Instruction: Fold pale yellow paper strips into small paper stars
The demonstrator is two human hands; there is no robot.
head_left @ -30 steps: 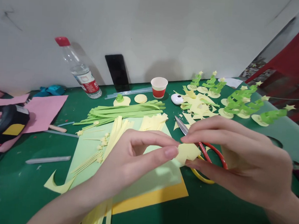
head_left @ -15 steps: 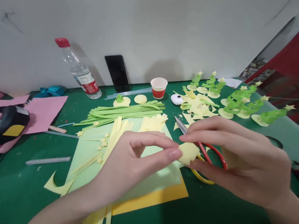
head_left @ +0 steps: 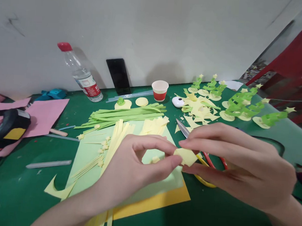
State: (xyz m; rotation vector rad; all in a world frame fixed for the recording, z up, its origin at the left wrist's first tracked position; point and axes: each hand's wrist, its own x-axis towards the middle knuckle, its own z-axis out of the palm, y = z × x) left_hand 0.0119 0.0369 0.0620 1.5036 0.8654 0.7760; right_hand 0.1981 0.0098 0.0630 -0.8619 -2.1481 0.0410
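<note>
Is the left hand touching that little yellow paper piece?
Touching. The head view shows the left hand pinching the yellow paper piece at its left edge; the right hand pinches the other side.

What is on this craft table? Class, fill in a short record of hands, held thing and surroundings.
Left hand: pinches yellow paper piece
Right hand: pinches the same piece, opposite edge
Scissors: partly under right hand, on green table
Behind: green paper strips, paper cup, water bottle, phone
Right: green paper trees topped with yellow stars
</note>
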